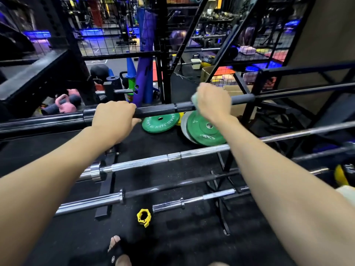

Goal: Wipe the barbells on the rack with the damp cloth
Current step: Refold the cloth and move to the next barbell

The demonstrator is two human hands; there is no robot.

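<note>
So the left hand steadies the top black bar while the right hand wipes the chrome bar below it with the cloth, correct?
Not quite. In the head view the right hand holds the cloth on the same top black bar that the left hand steadies; the chrome bar below is untouched.

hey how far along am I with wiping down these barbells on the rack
Nothing shows as finished; no bar looks visibly wiped. In hand: your right hand holds the pale green cloth against the top black barbell, while your left hand grips that bar to steady it. Left, as it looks: the chrome barbell below and the lower bars nearer the floor.
</note>
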